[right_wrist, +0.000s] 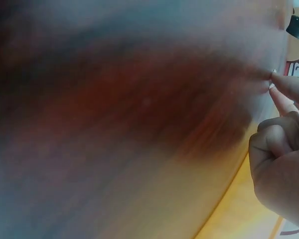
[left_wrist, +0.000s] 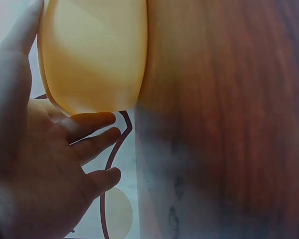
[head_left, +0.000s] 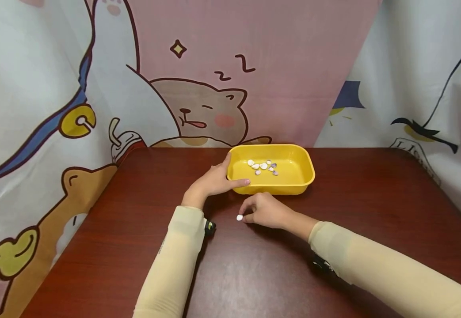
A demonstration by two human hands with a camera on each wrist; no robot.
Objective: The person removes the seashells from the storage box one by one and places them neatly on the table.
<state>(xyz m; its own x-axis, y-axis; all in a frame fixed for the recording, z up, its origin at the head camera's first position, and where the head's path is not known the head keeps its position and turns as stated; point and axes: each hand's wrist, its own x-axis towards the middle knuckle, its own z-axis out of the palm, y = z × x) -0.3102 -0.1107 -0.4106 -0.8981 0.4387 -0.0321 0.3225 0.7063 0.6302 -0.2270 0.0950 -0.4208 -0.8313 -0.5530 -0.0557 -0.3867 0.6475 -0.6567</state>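
Observation:
A yellow plastic tub stands at the far side of the table, with several small white and purplish pieces scattered on its floor. At its left front corner, my left hand lays the thumb along the front rim and the fairly straight fingers against the left end. The left wrist view shows those fingers spread, some of them off the tub. Just in front of the tub, my right hand pinches a small white pebble-like piece between thumb and index finger. In the right wrist view its other fingers are curled in.
The dark reddish-brown wooden table reaches back to a cartoon-printed curtain, close behind the tub. Both forearms, in cream sleeves, come in from the near side, with small dark devices at the wrists.

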